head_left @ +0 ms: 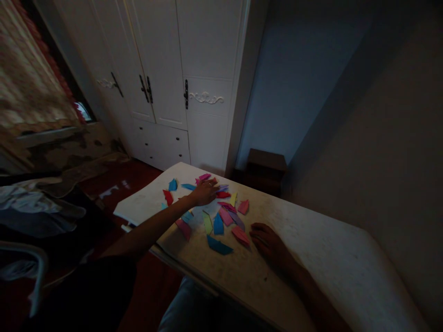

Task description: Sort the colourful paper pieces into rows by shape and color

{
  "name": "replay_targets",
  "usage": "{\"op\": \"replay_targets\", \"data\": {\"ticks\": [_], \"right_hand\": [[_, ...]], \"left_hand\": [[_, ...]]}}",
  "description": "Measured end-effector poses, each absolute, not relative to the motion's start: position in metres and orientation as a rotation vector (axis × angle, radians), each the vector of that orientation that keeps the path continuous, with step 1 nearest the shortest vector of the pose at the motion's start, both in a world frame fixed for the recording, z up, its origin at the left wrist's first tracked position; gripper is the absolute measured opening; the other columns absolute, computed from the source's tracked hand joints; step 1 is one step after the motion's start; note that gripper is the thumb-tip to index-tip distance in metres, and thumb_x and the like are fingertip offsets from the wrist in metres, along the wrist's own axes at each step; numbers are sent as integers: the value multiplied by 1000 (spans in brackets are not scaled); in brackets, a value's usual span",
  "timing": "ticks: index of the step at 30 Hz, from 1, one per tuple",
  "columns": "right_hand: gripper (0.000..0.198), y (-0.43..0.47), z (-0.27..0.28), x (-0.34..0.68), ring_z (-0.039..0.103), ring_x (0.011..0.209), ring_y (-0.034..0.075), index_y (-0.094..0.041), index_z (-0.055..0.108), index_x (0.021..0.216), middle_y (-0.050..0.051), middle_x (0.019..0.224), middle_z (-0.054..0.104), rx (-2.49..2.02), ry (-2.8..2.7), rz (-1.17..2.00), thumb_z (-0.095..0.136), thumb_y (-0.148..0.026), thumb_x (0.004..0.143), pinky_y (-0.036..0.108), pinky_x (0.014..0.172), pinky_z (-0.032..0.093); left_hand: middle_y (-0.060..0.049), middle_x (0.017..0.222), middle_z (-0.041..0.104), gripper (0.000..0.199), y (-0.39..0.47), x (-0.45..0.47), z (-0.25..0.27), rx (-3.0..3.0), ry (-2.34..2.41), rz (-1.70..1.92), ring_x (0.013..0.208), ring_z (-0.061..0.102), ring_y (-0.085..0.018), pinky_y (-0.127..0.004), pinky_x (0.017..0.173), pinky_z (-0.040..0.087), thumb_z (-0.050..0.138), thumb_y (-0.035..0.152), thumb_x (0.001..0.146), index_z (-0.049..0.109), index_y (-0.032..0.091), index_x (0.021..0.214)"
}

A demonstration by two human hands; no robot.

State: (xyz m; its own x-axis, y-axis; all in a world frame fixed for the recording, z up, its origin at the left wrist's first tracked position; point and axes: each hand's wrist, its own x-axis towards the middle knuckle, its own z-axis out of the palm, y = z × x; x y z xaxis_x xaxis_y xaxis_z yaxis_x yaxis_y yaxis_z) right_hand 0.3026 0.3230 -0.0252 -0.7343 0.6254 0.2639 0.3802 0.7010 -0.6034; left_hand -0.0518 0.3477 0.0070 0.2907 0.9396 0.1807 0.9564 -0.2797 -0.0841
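Note:
Many small folded paper pieces in bright colours lie scattered over the white table [311, 226]. My left hand [206, 192] reaches across to the far side of the spread, palm down, fingers stretched over the papers. Close to its fingertips are a magenta folded paper [204, 177] and a red folded paper [223, 195]; whether it touches one I cannot make out. My right hand [268, 242] rests on the tabletop with fingers extended, nothing visible in it. Just left of it lies a pink folded paper [240, 235]. Nearer me are a dark blue folded paper [219, 245] and a blue one.
Behind the table stands a white wardrobe [211, 55] with dark handles. A brown wooden cabinet [266, 161] sits in the corner by the wall. On the left are a pile of clothes [31, 203], a pale curved metal frame [39, 258] and a curtain [31, 74].

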Motion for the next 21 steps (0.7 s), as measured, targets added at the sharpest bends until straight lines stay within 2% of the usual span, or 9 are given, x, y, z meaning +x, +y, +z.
{"op": "replay_targets", "data": {"ticks": [4,7,11,16,21], "right_hand": [[30,324,-26,303,55,114,24,-20,69,109,12,124,57,-769,-2447,708,46,-32,93,41,99,47],[30,324,-25,303,56,114,24,-20,69,109,12,123,58,-757,-2443,724,46,-33,93,40,98,48],[29,323,-25,303,56,114,24,-21,69,109,12,123,58,-772,-2418,754,47,-32,93,41,98,48],[29,325,-30,303,56,112,24,-20,69,109,13,122,59,-729,-2415,725,48,-29,92,43,97,48],[28,326,-32,301,55,112,24,-20,69,108,13,121,59,-694,-2415,690,48,-28,91,42,98,47]], "left_hand": [[-6,146,43,36,339,-41,1,-2461,-1642,-157,135,36,-28,-47,104,33,47,36,93,56,31,127],[-5,145,45,31,333,-34,3,-2513,-1608,-166,136,35,-28,-47,106,32,46,34,93,63,29,119],[-6,137,54,34,321,-34,17,-2528,-1718,-207,133,40,-25,-44,104,35,44,34,94,62,29,122],[-8,138,52,30,296,-38,31,-2413,-1921,-205,131,42,-27,-45,101,39,46,33,93,70,26,107],[-11,133,56,34,293,-25,37,-2427,-1914,-314,125,49,-25,-41,101,40,45,35,93,65,21,116]]}}
